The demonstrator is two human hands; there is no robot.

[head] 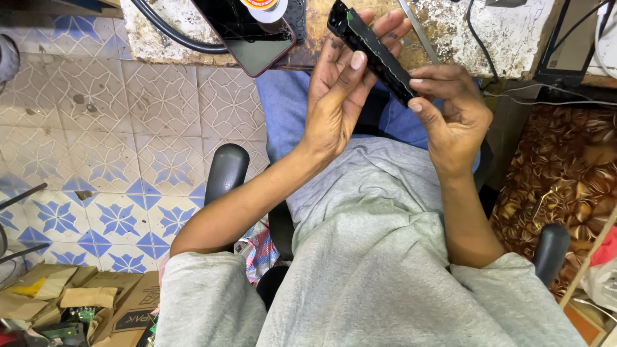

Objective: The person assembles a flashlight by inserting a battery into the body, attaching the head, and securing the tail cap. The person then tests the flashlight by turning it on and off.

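Over worn workbench point(514, 32), slim black bar point(376, 54), tilted.

A dark smartphone point(257, 38) lies screen up at twelve o'clock on the bench edge, a round white-and-orange label point(262, 6) above it. Flattened brown cardboard boxes point(96, 302) lie at seven o'clock on the floor.
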